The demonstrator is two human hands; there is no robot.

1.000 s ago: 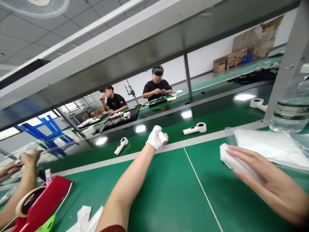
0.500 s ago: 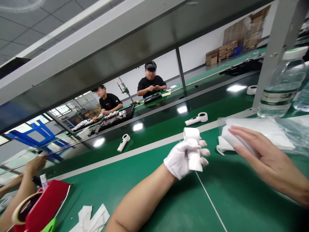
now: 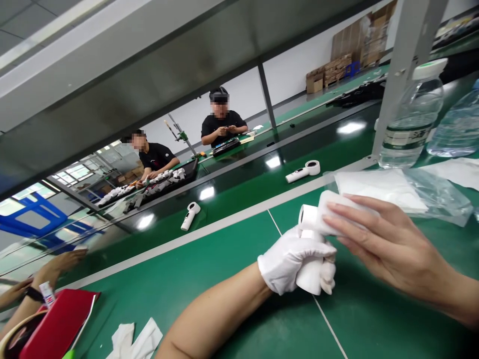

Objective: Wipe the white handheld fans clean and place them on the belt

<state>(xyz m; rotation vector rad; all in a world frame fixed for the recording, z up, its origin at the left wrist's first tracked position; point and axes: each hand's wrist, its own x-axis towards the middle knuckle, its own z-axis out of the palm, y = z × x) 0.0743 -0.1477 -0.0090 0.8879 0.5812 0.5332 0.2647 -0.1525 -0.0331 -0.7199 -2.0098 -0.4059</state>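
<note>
now gloved left hand (image 3: 288,262) grips white device (image 3: 309,274), bare right hand (image 3: 389,237) presses cloth (image 3: 331,212)

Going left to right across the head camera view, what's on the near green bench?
Red pad, crumpled white cloth, white-gloved left hand, bare right hand, clear plastic bag.

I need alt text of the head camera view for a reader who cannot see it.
A gloved left hand grips a white handheld device while the bare right hand presses a white cloth against its round head, over a green work surface.
</note>
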